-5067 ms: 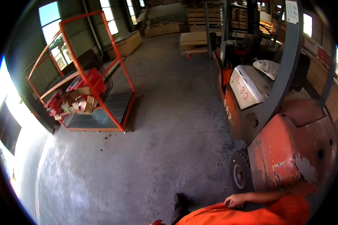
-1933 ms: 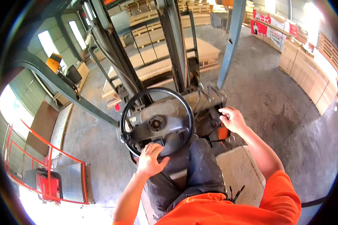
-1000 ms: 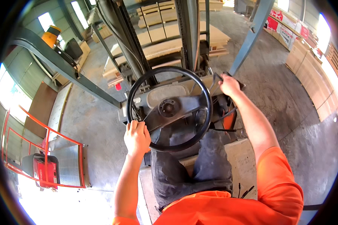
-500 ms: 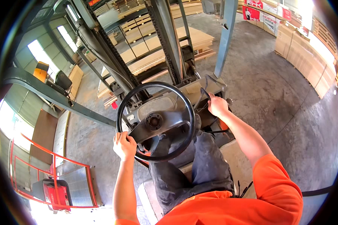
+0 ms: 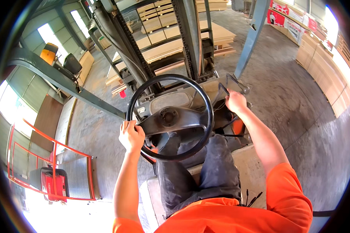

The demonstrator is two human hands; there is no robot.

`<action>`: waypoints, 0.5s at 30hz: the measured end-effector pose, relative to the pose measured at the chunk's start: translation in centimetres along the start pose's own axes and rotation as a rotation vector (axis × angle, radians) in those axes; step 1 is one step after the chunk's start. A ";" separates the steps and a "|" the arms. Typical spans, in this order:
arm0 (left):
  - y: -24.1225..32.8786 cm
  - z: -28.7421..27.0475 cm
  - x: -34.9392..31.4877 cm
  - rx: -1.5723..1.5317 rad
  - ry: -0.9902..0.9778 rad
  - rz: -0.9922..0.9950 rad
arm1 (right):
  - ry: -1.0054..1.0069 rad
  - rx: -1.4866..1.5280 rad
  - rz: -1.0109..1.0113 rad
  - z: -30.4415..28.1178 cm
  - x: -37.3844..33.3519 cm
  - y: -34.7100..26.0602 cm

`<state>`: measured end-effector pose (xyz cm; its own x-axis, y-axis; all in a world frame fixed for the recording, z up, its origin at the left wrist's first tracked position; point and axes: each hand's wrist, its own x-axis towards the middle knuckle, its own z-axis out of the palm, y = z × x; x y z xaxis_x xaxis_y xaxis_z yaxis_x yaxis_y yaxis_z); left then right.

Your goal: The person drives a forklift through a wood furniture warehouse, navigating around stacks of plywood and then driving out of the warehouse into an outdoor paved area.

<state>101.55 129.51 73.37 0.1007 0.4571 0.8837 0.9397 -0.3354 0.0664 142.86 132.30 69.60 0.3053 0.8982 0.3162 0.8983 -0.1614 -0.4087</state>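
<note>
I sit at the controls of a forklift. My left hand [image 5: 132, 136] is closed round the left side of the black steering wheel [image 5: 209, 116]. To the right of the wheel, my right hand [image 5: 235, 101] grips a dark control lever [image 5: 223, 88], one of several by the dashboard; its fingers partly hide the lever's end. Ahead of the wheel rises the forklift mast [image 5: 188, 42] with its chains. Beyond the mast lies a stack of wooden boards [image 5: 217, 35], partly hidden by the mast.
Blue-grey frame posts stand at the left [image 5: 66, 79] and right [image 5: 252, 42]. Wrapped board stacks [image 5: 322, 73] line the far right. At the lower left is an orange-red railed frame [image 5: 76, 149] with a red machine [image 5: 54, 184]. Brown panels [image 5: 46, 120] lean by the left wall.
The view has shifted, so the wheel, mast and boards appear further right. Both hands keep their holds on the wheel and the lever.
</note>
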 end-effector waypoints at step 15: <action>-1.2 0.8 0.2 -0.004 0.040 0.017 | -0.065 0.538 0.132 0.3 -1.5 1.1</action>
<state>100.66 130.64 73.06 0.1032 0.4181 0.9025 0.9367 -0.3460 0.0532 143.29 130.87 68.37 0.3691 0.9106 0.1860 0.5603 -0.0584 -0.8262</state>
